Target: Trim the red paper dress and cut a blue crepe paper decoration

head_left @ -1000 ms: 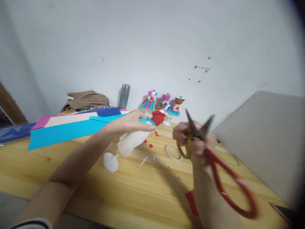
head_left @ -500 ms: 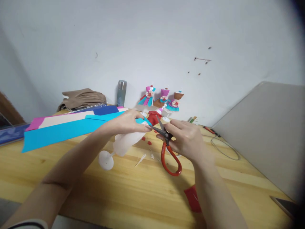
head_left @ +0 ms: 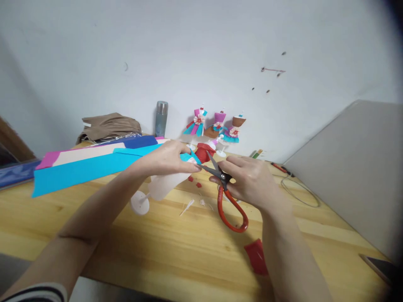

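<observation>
My left hand (head_left: 171, 158) is closed in a pinch on a small piece of blue crepe paper (head_left: 195, 157) at the waist of a little dress form. The form lies tilted under that hand, its pale paper skirt (head_left: 168, 184) hanging below and its white round base (head_left: 140, 203) to the left. My right hand (head_left: 248, 178) grips scissors (head_left: 231, 207) with red handles. Their blades are spread, one tip close to my left thumb. Behind the blades shows the form's red paper part (head_left: 204, 152). My left fingers hide part of the blue piece.
Crepe paper strips (head_left: 82, 172) lie at the left by a brown cloth (head_left: 110, 127). A flask (head_left: 161, 119) and three dressed forms (head_left: 218, 122) stand along the wall. Red scraps (head_left: 256, 256), a cable (head_left: 296, 191) and a dark flat device (head_left: 378, 268) are on the table (head_left: 189, 247).
The scissors have shifted slightly right, their lower tip a little farther from my left thumb. My left hand keeps its pinch. The camera view has moved slightly.
</observation>
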`<action>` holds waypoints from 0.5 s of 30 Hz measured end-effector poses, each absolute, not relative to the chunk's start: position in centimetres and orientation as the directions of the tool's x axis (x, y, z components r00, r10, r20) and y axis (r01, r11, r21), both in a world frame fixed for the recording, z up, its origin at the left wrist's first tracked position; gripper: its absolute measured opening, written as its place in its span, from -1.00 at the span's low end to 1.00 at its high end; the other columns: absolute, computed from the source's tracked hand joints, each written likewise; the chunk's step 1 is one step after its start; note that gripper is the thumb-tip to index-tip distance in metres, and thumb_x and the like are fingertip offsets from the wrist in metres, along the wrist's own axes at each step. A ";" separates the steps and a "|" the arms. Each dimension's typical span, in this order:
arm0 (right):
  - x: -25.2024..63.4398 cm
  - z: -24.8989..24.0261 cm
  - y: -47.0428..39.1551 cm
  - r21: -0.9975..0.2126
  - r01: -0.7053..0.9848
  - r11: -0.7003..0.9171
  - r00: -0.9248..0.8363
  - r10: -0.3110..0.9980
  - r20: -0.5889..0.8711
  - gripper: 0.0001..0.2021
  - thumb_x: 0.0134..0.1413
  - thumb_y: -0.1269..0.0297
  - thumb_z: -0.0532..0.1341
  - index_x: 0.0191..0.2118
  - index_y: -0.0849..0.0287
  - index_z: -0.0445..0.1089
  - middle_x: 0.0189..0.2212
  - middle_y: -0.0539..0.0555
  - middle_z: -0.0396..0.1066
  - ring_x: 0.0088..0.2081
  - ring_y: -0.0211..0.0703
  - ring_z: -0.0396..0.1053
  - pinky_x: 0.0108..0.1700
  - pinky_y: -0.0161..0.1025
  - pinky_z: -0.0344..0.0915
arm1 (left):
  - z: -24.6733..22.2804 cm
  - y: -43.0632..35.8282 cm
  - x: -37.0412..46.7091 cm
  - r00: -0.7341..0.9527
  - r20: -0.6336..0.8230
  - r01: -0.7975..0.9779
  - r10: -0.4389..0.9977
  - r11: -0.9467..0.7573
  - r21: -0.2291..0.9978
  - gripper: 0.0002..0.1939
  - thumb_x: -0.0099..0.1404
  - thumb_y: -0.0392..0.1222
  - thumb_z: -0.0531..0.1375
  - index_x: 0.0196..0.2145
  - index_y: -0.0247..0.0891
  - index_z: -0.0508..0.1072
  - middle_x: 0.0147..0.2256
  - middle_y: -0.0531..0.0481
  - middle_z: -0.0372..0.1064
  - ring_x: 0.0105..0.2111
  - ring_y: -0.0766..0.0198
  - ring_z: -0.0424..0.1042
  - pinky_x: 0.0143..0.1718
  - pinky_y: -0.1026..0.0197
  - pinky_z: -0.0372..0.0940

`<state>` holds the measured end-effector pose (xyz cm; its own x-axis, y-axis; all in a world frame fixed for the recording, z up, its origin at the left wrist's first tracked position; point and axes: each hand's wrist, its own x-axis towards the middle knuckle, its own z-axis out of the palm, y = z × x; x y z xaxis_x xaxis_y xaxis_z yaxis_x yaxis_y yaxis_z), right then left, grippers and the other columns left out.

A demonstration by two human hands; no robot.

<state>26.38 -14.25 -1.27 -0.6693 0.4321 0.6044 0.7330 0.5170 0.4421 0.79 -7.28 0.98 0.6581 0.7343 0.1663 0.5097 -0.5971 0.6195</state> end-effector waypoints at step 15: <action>26.6 -1.3 -14.2 0.418 0.778 0.470 -0.620 0.464 0.632 -0.67 0.45 0.15 0.19 -0.41 0.13 0.37 -0.55 0.02 0.35 -0.54 -0.18 0.23 -0.45 -0.23 0.03 | 1.0 -7.5 0.8 0.613 0.211 0.513 0.761 -0.587 0.626 -0.57 0.15 0.19 0.32 -0.32 -0.28 0.56 -0.37 -0.06 0.42 -0.34 0.17 0.37 -0.37 0.20 0.13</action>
